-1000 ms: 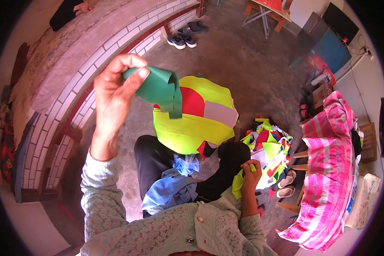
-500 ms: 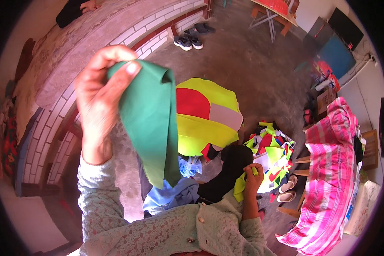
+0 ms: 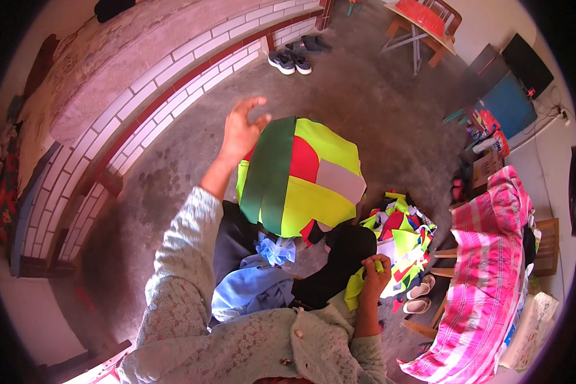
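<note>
In front of me is a round, layered spread of fabric pieces: yellow-green cloth [image 3: 320, 205], a red patch [image 3: 304, 159] and a grey strip [image 3: 339, 179]. A dark green cloth piece [image 3: 270, 182] lies down its left side. Just beyond the upper left edge of that piece, my left hand [image 3: 242, 131] is raised with fingers apart and nothing in it. Close to my body, my right hand [image 3: 376, 275] pinches a small yellow-green cloth scrap [image 3: 354, 288]; part of the scrap is hidden by the fingers.
Light blue cloth [image 3: 253, 291] and black trousers [image 3: 342, 256] are at my lap. To the right are a heap of coloured scraps [image 3: 406, 240], beige slippers [image 3: 419, 304] and a pink checked cloth [image 3: 493, 243] over a seat. Dark shoes [image 3: 289, 62] stand by the brick-edged platform [image 3: 173, 64].
The green cloth, held up by my left hand before, now lies on the left of the round spread. My left hand has let go and moved away from me; my right still holds its scrap.
</note>
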The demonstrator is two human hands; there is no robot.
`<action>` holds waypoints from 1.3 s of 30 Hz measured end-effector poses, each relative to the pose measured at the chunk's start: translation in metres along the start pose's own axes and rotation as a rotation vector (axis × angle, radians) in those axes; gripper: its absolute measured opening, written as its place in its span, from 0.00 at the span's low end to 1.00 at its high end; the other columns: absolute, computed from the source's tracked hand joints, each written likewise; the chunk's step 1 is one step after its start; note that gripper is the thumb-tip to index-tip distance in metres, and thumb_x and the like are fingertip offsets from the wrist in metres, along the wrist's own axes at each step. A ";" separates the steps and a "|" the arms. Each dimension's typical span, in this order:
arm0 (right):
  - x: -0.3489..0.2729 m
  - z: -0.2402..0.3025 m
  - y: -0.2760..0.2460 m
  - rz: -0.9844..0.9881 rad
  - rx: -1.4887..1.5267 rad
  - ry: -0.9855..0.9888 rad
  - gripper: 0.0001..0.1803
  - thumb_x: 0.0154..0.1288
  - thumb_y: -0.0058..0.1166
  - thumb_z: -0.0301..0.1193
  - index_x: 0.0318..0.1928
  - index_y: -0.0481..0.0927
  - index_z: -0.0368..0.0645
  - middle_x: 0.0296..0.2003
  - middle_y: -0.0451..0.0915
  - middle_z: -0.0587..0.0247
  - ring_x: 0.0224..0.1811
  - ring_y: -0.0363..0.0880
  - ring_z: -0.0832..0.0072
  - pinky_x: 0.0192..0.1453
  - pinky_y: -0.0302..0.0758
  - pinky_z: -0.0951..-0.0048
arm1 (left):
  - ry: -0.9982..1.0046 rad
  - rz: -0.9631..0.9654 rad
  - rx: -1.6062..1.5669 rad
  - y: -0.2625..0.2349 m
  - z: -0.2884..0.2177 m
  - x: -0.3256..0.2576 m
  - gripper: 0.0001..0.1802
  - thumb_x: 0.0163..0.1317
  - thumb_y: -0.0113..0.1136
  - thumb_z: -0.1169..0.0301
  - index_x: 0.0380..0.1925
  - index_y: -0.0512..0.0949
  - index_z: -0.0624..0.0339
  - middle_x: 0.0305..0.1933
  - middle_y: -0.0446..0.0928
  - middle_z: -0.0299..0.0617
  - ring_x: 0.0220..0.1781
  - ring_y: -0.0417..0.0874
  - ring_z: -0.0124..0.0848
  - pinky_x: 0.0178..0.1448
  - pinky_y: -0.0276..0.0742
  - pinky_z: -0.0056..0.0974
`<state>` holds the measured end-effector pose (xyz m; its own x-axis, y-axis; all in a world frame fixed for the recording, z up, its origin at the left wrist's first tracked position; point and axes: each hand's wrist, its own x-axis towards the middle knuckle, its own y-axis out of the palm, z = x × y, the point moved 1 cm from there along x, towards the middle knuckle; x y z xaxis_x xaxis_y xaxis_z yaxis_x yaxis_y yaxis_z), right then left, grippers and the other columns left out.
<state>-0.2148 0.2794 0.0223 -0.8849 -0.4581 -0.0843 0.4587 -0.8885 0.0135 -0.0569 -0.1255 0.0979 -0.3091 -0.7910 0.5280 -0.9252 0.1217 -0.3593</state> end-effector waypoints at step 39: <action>0.001 -0.002 -0.001 0.011 -0.026 -0.047 0.06 0.59 0.54 0.20 0.35 0.72 0.42 0.27 0.77 0.66 0.27 0.72 0.83 0.28 0.65 0.85 | -0.610 0.019 -0.517 -0.019 0.009 -0.158 0.13 0.54 0.61 0.80 0.40 0.73 0.60 0.28 0.75 0.34 0.31 0.73 0.21 0.34 0.68 0.27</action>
<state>-0.2159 0.2802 0.0203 -0.8826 -0.4687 -0.0374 0.4694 -0.8829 -0.0118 0.0119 -0.0077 0.0146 -0.2896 -0.9562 -0.0425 -0.9519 0.2832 0.1169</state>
